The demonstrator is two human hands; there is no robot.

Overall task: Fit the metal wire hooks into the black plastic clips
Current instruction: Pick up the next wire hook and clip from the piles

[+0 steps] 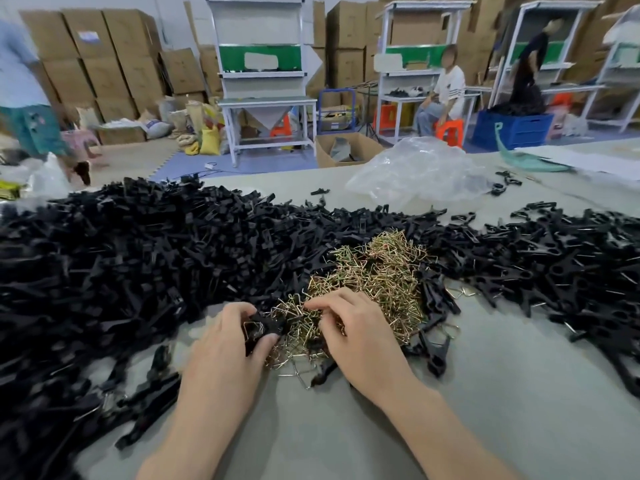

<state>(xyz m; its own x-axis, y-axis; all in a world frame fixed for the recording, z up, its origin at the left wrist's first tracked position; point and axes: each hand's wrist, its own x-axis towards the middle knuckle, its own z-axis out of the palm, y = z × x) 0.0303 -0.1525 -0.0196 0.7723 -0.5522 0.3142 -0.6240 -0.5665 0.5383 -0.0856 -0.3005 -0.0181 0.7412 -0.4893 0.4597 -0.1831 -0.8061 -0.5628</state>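
Left hand (225, 341) curled around black clip (264, 326)

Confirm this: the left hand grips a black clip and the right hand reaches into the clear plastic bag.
No. In the head view the left hand grips a black clip and the right hand reaches into the pile of wire hooks, not the clear plastic bag.

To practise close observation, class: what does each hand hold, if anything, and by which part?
The left hand grips a black clip round its middle. The right hand curls its fingers into the wire hooks; a hold cannot be told.
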